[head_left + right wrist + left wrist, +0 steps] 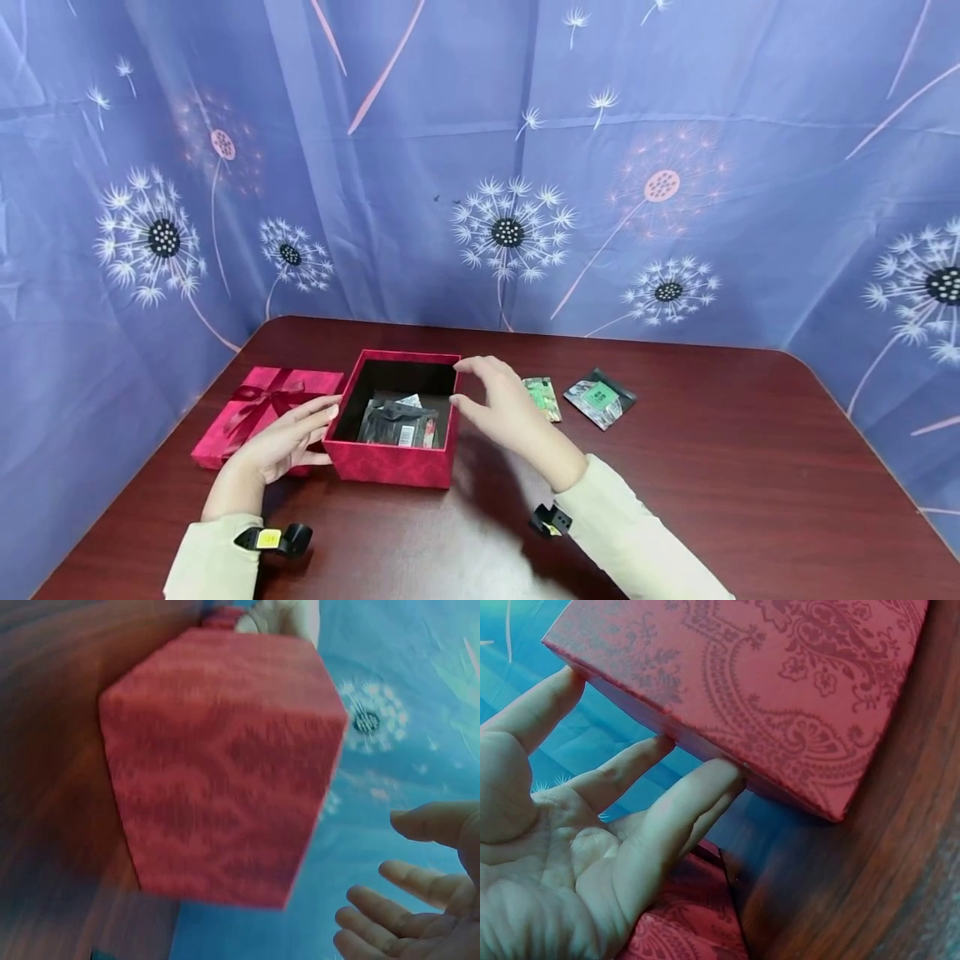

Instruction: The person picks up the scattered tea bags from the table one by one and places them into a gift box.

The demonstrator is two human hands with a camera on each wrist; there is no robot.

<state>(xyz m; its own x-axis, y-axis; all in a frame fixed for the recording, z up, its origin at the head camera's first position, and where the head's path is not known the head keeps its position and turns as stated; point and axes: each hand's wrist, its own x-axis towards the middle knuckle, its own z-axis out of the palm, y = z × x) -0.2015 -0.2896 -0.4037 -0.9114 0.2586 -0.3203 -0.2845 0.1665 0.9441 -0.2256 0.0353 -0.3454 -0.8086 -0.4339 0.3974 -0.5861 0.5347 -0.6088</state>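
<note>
A red patterned gift box (390, 467) stands uncovered on the table, with several small dark and clear packets (393, 422) lying inside. My left hand (285, 437) is at its left side; in the left wrist view the extended fingertips (712, 776) touch the edge of the box. Over on the other side, my right hand (510, 408) holds nothing, thumb and fingers spread near the right rim. The right wrist view has the right hand (427, 900) apart from the box (217, 772), its fingers loosely bent.
Left of the box lies its red lid (251, 408) with a dark red ribbon bow, partly behind my left hand. To the right are a green-and-yellow packet (543, 398) and a dark packet with a green label (600, 397). A blue dandelion-print curtain (420, 250) hangs behind the table.
</note>
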